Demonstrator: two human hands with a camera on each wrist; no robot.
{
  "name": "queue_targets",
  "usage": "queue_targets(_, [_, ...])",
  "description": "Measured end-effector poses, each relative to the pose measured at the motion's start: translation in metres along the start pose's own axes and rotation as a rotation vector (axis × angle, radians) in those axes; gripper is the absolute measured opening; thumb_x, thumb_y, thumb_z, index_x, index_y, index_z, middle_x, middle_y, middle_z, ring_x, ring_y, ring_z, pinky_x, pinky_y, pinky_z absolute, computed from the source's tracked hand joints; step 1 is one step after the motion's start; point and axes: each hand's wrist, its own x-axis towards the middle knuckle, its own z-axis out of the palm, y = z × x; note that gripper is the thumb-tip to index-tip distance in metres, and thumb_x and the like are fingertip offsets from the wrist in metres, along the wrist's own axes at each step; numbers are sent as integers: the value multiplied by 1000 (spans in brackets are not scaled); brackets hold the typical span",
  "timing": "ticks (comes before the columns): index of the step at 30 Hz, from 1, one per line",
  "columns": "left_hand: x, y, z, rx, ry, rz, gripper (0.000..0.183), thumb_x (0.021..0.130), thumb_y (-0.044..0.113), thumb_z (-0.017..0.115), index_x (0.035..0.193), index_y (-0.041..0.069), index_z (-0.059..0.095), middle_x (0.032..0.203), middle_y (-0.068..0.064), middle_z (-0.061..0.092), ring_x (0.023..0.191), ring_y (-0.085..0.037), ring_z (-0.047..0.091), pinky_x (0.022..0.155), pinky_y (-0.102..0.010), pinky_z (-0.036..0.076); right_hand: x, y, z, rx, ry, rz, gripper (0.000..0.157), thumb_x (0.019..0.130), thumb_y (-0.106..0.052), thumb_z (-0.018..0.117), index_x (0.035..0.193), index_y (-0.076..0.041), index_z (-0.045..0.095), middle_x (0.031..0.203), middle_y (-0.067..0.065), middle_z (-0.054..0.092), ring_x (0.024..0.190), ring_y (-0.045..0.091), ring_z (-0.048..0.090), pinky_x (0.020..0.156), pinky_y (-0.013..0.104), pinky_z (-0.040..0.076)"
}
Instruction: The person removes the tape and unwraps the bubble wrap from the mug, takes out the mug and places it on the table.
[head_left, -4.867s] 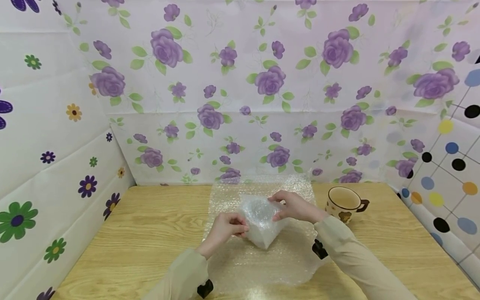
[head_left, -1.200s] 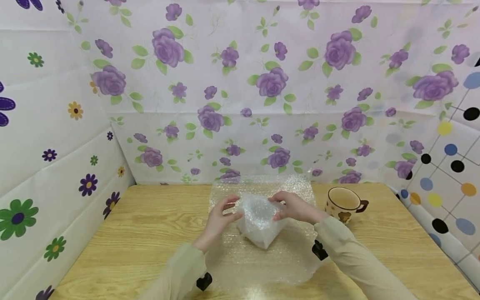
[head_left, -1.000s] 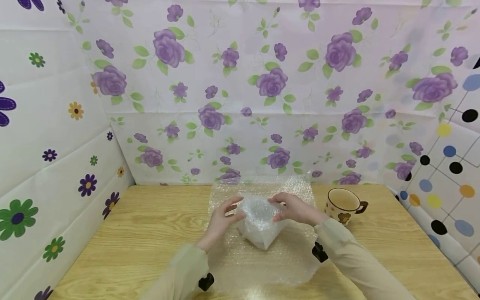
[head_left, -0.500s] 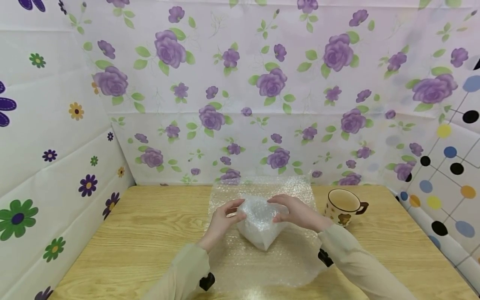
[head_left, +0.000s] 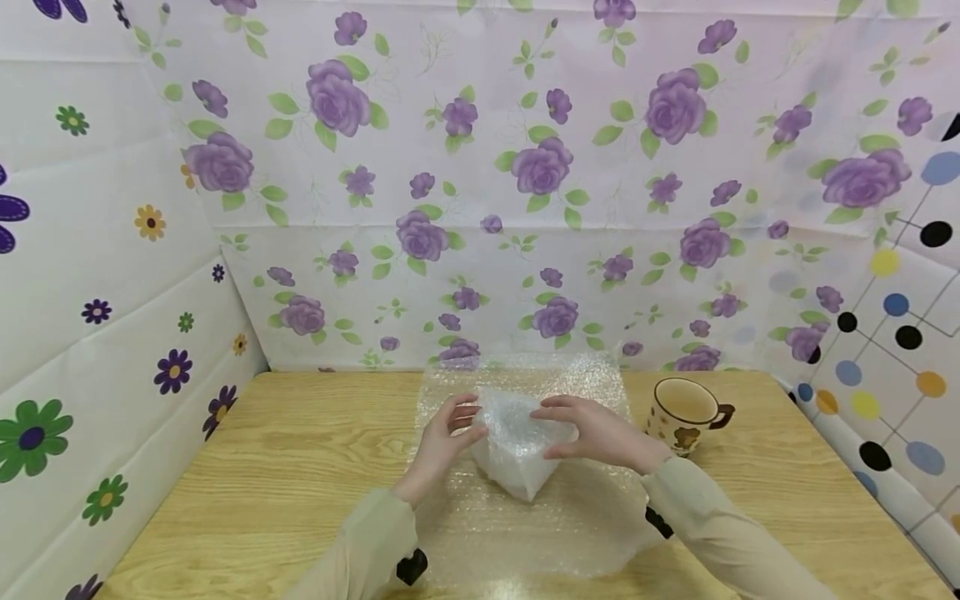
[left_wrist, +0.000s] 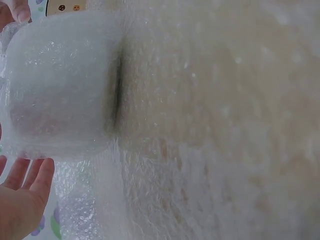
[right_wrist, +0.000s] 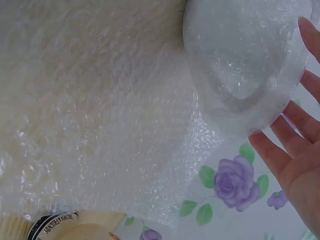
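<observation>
A bundle in bubble wrap (head_left: 517, 462), white and rounded, stands upright at the middle of a flat bubble wrap sheet (head_left: 517, 542). What is inside is too veiled to tell. On the bundle's left side, my left hand (head_left: 442, 442) has its fingers spread, fingertips at the upper rim. My right hand (head_left: 600, 432) lies along the opposite side, fingers apart and lightly bent at the edge. In the right wrist view, the right hand (right_wrist: 305, 155) shows extended fingers against the wrap. Neither hand curls round the bundle (left_wrist: 60, 85).
A cream mug (head_left: 681, 417) with a brown handle and a bear picture stands right of the sheet. Beneath everything is a wood-grain table (head_left: 300, 467). Flowered cloth (head_left: 480, 167) hangs behind, with patterned cloths at both sides.
My left hand has left its pinch at the bundle's lower left and moved up to the left rim, fingers spreading. My right hand has loosened and shifted slightly right. The bundle has hardly moved.
</observation>
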Motion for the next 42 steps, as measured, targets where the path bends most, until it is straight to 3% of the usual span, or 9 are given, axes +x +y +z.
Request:
queue_targets(7, [0, -2, -2, -3, -1, 38, 36, 83, -7, 60, 114, -15, 45, 112, -31, 49, 104, -44, 46, 88, -43, 42, 1, 3, 0, 95, 5, 2, 56, 80, -43, 65, 126, -13, 55, 129, 12, 46, 116, 28, 42, 93, 44, 36])
queue_targets(11, [6, -19, -3, 7, 9, 64, 32, 82, -7, 62, 110, -14, 50, 111, -28, 51, 103, -43, 48, 88, -45, 41, 1, 7, 0, 149, 15, 13, 54, 81, -46, 63, 125, -16, 56, 128, 9, 47, 116, 25, 42, 93, 43, 36])
queue_targets(16, [8, -32, -4, 41, 10, 40, 37, 81, 1, 66, 116, -6, 54, 118, -20, 52, 104, -36, 49, 88, -42, 41, 2, 7, -1, 228, 30, 37, 51, 82, -46, 62, 124, -18, 56, 127, 4, 49, 116, 22, 43, 93, 43, 37])
queue_targets(19, [8, -31, -4, 48, 15, 30, 38, 80, 2, 67, 116, -4, 56, 119, -18, 52, 103, -35, 50, 86, -39, 44, 3, 7, -2, 295, 38, 47, 50, 83, -43, 61, 124, -16, 56, 125, 1, 51, 115, 20, 44, 92, 42, 38])
queue_targets(23, [3, -15, -2, 64, 15, 39, 37, 79, -3, 66, 115, -6, 57, 116, -20, 53, 99, -37, 51, 83, -38, 46, 4, 9, -3, 423, 56, 75, 46, 86, -38, 60, 125, -13, 56, 124, 2, 52, 114, 20, 45, 91, 42, 39])
queue_targets(27, [-1, 2, 0, 107, -11, 72, 36, 80, -6, 64, 114, -10, 56, 115, -25, 52, 96, -41, 50, 80, -41, 47, 3, 13, -3, 505, 116, 133, 43, 88, -33, 58, 125, -11, 55, 123, 5, 53, 111, 23, 48, 89, 42, 41])
queue_targets(31, [3, -7, 0, 171, -27, 91, 35, 81, -2, 65, 114, -8, 57, 111, -23, 53, 94, -41, 50, 79, -41, 48, 3, 18, -1, 558, 220, 190, 40, 91, -29, 55, 122, -4, 56, 121, 12, 54, 107, 28, 52, 86, 44, 43])
queue_targets(35, [9, -20, 0, 270, -29, 106, 35, 81, 5, 68, 114, -3, 60, 107, -15, 57, 92, -33, 53, 78, -32, 49, 4, 20, 1, 578, 317, 255, 43, 92, -34, 52, 118, -1, 59, 117, 13, 57, 103, 27, 54, 80, 42, 47])
queue_targets(42, [13, -21, -1, 375, -28, 119, 33, 79, 9, 70, 110, 2, 64, 107, -10, 59, 89, -26, 56, 76, -28, 49, 6, 24, 2, 538, 415, 307, 36, 92, -30, 53, 109, -1, 64, 105, 9, 63, 95, 25, 57, 71, 39, 50])
